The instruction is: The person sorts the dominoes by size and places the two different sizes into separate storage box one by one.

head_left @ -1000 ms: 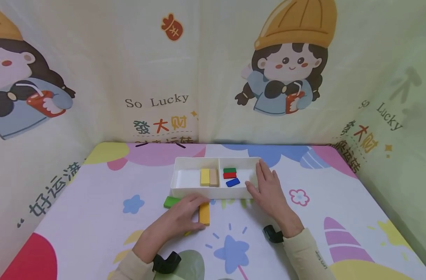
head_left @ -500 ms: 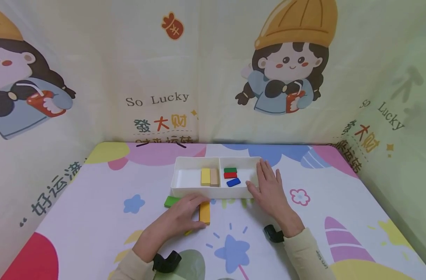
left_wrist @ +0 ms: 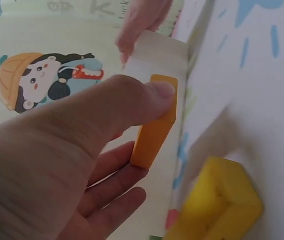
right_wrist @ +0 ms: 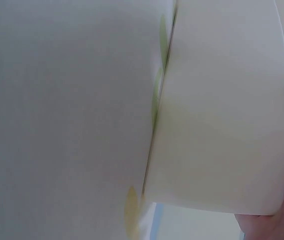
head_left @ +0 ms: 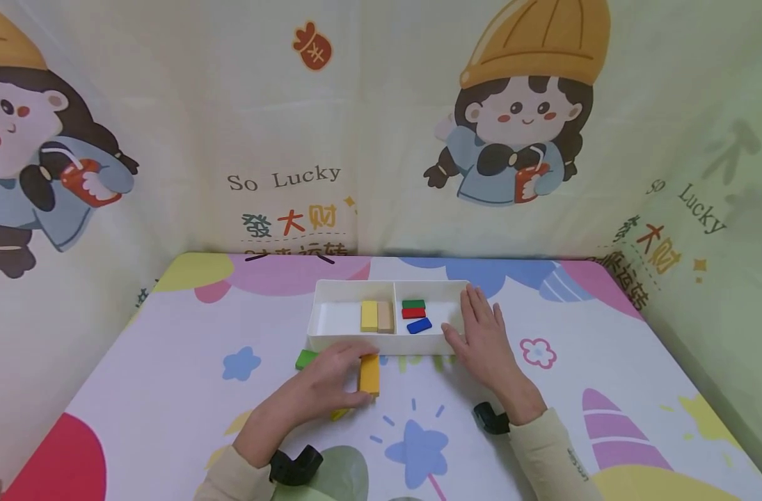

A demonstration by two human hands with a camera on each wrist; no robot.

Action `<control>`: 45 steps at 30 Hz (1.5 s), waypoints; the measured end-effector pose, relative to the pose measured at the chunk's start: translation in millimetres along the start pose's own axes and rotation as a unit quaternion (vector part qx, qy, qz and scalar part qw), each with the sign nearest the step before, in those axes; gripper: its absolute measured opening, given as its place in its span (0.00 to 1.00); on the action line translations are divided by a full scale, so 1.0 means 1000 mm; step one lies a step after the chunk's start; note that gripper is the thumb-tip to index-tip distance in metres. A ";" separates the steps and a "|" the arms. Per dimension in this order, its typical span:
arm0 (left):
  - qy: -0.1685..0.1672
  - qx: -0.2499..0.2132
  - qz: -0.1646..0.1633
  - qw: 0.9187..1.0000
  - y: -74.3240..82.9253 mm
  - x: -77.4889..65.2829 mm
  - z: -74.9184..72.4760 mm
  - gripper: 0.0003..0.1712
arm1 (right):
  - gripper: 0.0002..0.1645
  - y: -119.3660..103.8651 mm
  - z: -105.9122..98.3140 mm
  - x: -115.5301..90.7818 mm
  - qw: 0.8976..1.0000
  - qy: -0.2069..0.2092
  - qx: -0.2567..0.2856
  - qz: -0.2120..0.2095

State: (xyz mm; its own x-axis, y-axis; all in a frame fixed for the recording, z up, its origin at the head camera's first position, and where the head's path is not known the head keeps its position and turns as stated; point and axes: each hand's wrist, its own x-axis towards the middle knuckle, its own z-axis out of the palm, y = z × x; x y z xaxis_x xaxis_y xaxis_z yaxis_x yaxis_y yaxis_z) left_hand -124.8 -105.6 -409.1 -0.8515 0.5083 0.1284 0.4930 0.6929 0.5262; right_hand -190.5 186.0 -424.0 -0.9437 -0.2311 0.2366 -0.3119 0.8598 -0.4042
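My left hand pinches an orange rectangular block between thumb and fingers, just in front of the white divided box. In the left wrist view the thumb presses one end of the orange block, with fingertips at the other end. Below that hand lies a yellow block, mostly covered in the head view. A green block shows partly behind the left hand. My right hand rests with straight fingers along the box's right end, thumb over its front rim.
A yellow block and a beige block lie side by side in the box's left compartment. Its right compartment holds small green, red and blue blocks. A patterned cloth covers the table.
The left hand has raised the orange block slightly and moved it a little toward the box. More of the yellow block shows below the hand. The right hand stays at the box.
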 end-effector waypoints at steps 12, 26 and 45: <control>0.013 -0.058 -0.013 0.998 0.008 -0.005 -0.023 0.38 | 0.47 0.000 -0.001 -0.001 1.000 0.000 0.009 0.002; 0.047 -0.060 0.016 0.997 0.004 -0.006 -0.043 0.39 | 0.47 0.000 -0.001 -0.001 1.000 0.001 0.014 -0.004; 0.083 -0.047 0.003 0.995 -0.010 0.020 -0.052 0.38 | 0.48 0.004 0.001 -0.004 1.000 0.003 0.022 -0.010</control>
State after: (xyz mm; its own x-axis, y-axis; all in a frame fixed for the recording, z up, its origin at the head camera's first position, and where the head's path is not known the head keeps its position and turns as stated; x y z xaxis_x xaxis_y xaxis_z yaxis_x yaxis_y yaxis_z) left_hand -155.8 -128.8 -368.3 -0.8707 0.4152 0.2637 0.4850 0.6355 0.6008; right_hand -187.8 190.3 -427.9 -0.9370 -0.2448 0.2494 -0.3346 0.8341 -0.4386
